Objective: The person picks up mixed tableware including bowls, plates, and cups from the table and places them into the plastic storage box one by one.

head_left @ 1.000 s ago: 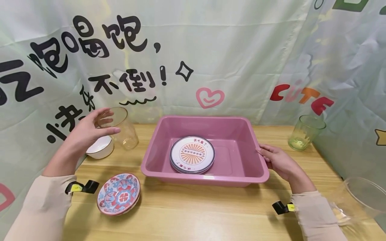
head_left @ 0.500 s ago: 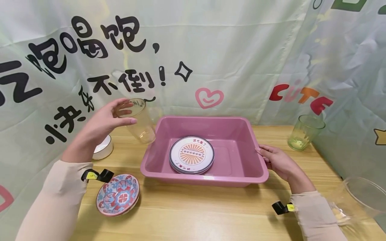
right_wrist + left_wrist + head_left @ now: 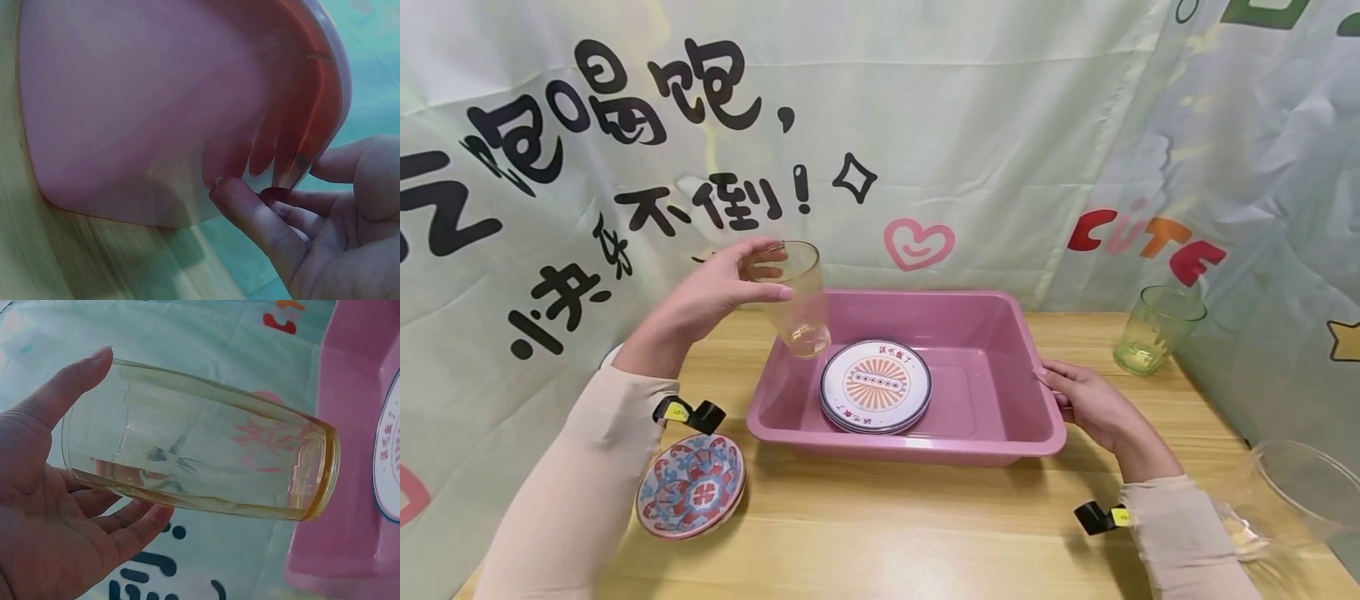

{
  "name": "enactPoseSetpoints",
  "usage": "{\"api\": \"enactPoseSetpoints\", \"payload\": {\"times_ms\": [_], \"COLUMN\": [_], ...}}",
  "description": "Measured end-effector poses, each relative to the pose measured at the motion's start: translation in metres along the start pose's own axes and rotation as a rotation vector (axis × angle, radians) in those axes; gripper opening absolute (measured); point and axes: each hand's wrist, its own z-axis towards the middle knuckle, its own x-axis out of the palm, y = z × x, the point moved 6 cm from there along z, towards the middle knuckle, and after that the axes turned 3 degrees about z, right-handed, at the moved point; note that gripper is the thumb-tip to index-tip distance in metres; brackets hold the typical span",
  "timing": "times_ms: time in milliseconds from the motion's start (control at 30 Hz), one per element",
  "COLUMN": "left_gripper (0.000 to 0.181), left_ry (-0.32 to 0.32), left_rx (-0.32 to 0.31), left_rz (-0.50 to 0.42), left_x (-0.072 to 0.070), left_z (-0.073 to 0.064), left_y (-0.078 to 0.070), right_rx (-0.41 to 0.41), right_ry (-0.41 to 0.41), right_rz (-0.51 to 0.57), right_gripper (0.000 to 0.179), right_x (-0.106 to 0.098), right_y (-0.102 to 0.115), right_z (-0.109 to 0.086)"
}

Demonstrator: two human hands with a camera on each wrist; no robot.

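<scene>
My left hand (image 3: 726,283) grips a clear amber-tinted glass (image 3: 805,312) near its rim, thumb on one side and fingers on the other. The glass tilts slightly, its base over the left end of a pink plastic basin (image 3: 985,446). In the left wrist view the whole glass (image 3: 206,444) shows between thumb and fingers. Inside the basin lies a stack of white plates (image 3: 876,386) with an orange sunburst print. My right hand (image 3: 1093,408) holds the basin's right rim; in the right wrist view the thumb and fingers (image 3: 250,212) pinch the edge of the basin (image 3: 137,112).
Patterned red-and-blue bowls (image 3: 691,487) are stacked at the left front of the wooden table (image 3: 865,533). A green-tinted glass (image 3: 1157,329) stands at the back right. A large clear vessel (image 3: 1285,500) is beside my right forearm. A printed cloth (image 3: 985,167) hangs behind.
My left hand has carried the amber glass rightward, from beside the white bowl to over the basin's left end. My forearm now mostly hides that bowl. The right hand stays on the rim.
</scene>
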Motion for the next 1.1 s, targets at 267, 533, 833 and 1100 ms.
{"api": "enactPoseSetpoints", "payload": {"times_ms": [267, 533, 833, 1100], "left_gripper": [0.082, 0.083, 0.084, 0.088], "left_ry": [0.061, 0.084, 0.075, 0.065], "left_rx": [0.015, 0.0, 0.005, 0.008], "left_rz": [-0.047, -0.112, -0.119, -0.086], "left_x": [0.022, 0.044, 0.067, 0.084], "left_z": [0.021, 0.04, 0.063, 0.077], "left_y": [0.0, -0.001, 0.001, -0.002], "right_rx": [0.005, 0.002, 0.001, 0.011], "right_ry": [0.0, 0.003, 0.011, -0.008], "right_rz": [0.007, 0.002, -0.003, -0.034], "right_gripper": [0.064, 0.062, 0.064, 0.065], "right_x": [0.0, -0.001, -0.002, -0.003], "right_y": [-0.001, -0.002, 0.0, -0.001], "right_z": [-0.001, 0.001, -0.001, 0.0]}}
